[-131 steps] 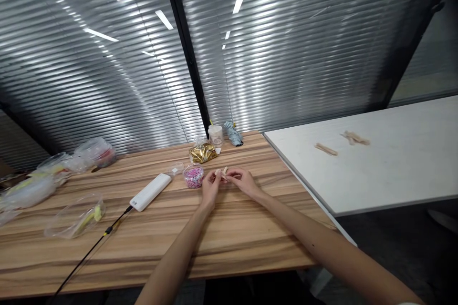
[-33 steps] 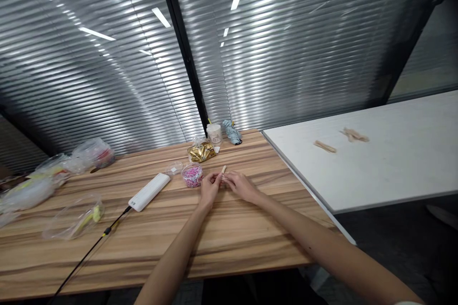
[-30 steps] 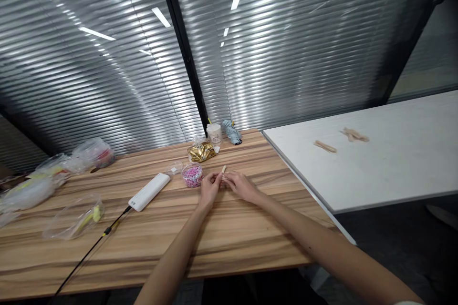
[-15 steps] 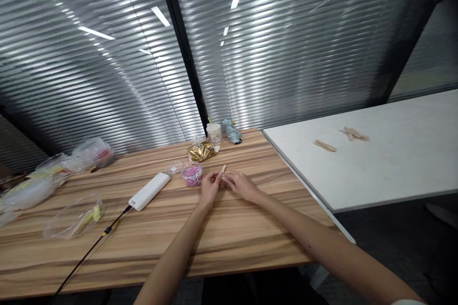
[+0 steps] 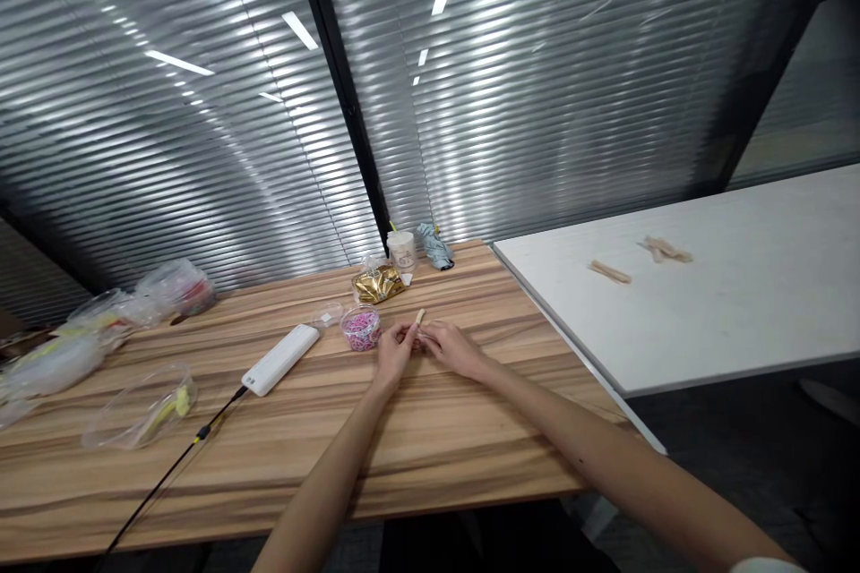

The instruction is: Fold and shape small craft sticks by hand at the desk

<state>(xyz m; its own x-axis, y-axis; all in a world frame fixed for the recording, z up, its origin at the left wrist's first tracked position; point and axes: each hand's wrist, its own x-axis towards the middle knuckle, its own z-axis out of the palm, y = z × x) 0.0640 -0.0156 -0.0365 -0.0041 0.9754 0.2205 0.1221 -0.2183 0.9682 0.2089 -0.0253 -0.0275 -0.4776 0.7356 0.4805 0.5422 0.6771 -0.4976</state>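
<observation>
My left hand (image 5: 394, 349) and my right hand (image 5: 451, 347) meet over the wooden table (image 5: 430, 430), fingertips pinched together around a small pale wooden piece (image 5: 419, 318) that sticks up between them. It looks like a small clothespin, though it is too small to be sure. Just left of my left hand stands a small clear tub of pink bits (image 5: 361, 328).
A white power strip (image 5: 280, 358) with a black cable (image 5: 167, 476) lies to the left. A gold packet (image 5: 380, 284), a small white cup (image 5: 401, 249) and a blue-grey wrapper (image 5: 436, 247) sit behind. Plastic bags (image 5: 100, 322) crowd the far left. Wooden pieces (image 5: 610, 272) lie on the white table (image 5: 739, 304).
Both hands stay pinched on the wooden piece in nearly the same spot; earlier the piece was held flatter between the fingers, and it now stands up more. The view has drifted slightly.
</observation>
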